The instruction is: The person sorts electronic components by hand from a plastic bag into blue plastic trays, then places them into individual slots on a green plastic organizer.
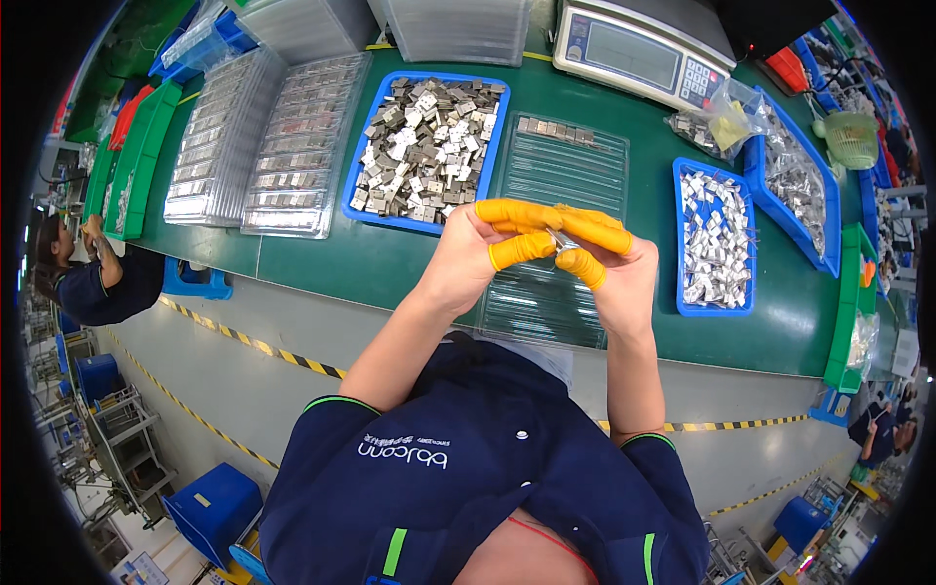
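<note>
Yellow finger covers sit on the fingers of both my hands. My left hand (470, 255) and my right hand (624, 283) meet over the bench edge, pinching a small silvery metal part (561, 242) between their fingertips. The fingers cover most of that part. Beneath and beyond the hands lies a clear ribbed plastic tray (565, 166), with a short row of metal pieces (556, 131) in its far slot. Left of it, a blue tray (349, 195) holds a heap of flat metal pieces. To the right, a smaller blue tray (680, 255) carries small shiny metal parts.
Stacked clear trays filled with metal pieces (302, 146) stand at left. A digital scale (634, 54) is at the back, with a tilted blue bin (829, 249) of bagged parts to the right. Green bins (156, 146) flank the bench. A co-worker (102, 273) sits far left.
</note>
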A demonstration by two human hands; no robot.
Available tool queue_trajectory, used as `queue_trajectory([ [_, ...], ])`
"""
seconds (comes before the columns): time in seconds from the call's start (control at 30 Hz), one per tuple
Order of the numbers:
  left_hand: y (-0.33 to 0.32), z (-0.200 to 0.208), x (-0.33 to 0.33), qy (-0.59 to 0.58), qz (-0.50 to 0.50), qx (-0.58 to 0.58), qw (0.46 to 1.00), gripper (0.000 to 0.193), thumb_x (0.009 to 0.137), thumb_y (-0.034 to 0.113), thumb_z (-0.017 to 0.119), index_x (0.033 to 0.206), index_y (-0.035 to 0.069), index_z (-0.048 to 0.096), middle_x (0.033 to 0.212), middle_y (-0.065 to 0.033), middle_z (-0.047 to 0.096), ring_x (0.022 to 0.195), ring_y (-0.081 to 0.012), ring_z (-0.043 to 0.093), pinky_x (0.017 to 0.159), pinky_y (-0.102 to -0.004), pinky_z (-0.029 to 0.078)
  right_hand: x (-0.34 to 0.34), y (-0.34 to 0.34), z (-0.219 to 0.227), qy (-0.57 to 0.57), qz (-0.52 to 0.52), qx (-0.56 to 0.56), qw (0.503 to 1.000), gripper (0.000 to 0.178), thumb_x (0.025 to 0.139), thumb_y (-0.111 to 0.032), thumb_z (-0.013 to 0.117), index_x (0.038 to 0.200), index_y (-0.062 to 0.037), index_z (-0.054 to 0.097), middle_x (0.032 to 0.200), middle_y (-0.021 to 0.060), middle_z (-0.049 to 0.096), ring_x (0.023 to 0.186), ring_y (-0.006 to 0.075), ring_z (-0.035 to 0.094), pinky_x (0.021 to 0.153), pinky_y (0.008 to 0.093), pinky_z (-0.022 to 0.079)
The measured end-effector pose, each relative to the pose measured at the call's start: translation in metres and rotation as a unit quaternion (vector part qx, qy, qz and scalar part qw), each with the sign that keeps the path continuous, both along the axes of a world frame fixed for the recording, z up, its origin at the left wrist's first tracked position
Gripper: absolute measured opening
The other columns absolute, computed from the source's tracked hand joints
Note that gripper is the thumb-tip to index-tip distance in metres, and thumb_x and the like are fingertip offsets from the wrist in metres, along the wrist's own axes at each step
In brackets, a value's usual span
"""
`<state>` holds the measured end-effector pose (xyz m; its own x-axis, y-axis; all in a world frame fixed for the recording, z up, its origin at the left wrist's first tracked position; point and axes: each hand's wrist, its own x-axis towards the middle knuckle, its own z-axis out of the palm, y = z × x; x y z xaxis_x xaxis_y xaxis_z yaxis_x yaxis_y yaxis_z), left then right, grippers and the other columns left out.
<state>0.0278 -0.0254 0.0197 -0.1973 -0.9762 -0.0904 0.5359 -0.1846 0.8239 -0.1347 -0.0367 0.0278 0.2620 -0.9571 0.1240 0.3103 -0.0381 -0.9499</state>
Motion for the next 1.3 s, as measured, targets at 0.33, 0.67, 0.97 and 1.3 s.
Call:
queue_trajectory([
  [0.33, -0.016, -0.003, -0.016, -0.078, 0.060, -0.008, 0.995, 0.033, 0.079, 0.006, 0.066, 0.108, -0.003, 0.053, 0.088, -0.0105, 0.065, 0.080, -0.0124, 0.062, 0.073, -0.0220, 0.048, -0.005, -0.009, -0.002, 0.319, -0.226, -0.324, 0.861, 0.020, 0.070, -0.009, 0.069, 0.089, -0.0065, 0.068, 0.090, 0.0050, 0.066, 0.088, 0.0206, 0.060, 0.091, 0.0420, 0.039],
  [0.67, -0.019, -0.018, -0.022, -0.052, 0.035, 0.066, 0.996, 0.029, 0.085, 0.006, 0.058, 0.112, -0.004, 0.056, 0.092, -0.0060, 0.064, 0.076, -0.0087, 0.058, 0.070, -0.0205, 0.046, -0.010, -0.020, -0.015, 0.431, -0.218, -0.404, 0.777, 0.021, 0.063, -0.009, 0.069, 0.083, -0.0103, 0.069, 0.088, 0.0000, 0.065, 0.091, 0.0163, 0.058, 0.098, 0.0448, 0.031],
  [0.97, -0.030, -0.016, -0.020, -0.167, 0.035, -0.005, 0.985, 0.027, 0.086, 0.003, 0.056, 0.111, -0.005, 0.049, 0.091, -0.0100, 0.064, 0.080, -0.0107, 0.060, 0.072, -0.0206, 0.046, -0.018, -0.035, -0.017, 0.472, -0.202, -0.371, 0.774, 0.016, 0.065, -0.005, 0.067, 0.080, -0.0097, 0.068, 0.090, 0.0016, 0.063, 0.090, 0.0193, 0.056, 0.098, 0.0441, 0.032],
  [1.3, -0.041, -0.022, -0.019, -0.162, 0.016, -0.006, 0.987, 0.041, 0.087, 0.005, 0.054, 0.123, -0.006, 0.040, 0.091, -0.0093, 0.063, 0.081, -0.0108, 0.060, 0.074, -0.0218, 0.047, -0.017, -0.047, -0.009, 0.475, -0.142, -0.380, 0.781, 0.016, 0.066, -0.008, 0.066, 0.082, -0.0076, 0.064, 0.101, 0.0029, 0.059, 0.104, 0.0224, 0.051, 0.101, 0.0469, 0.028],
])
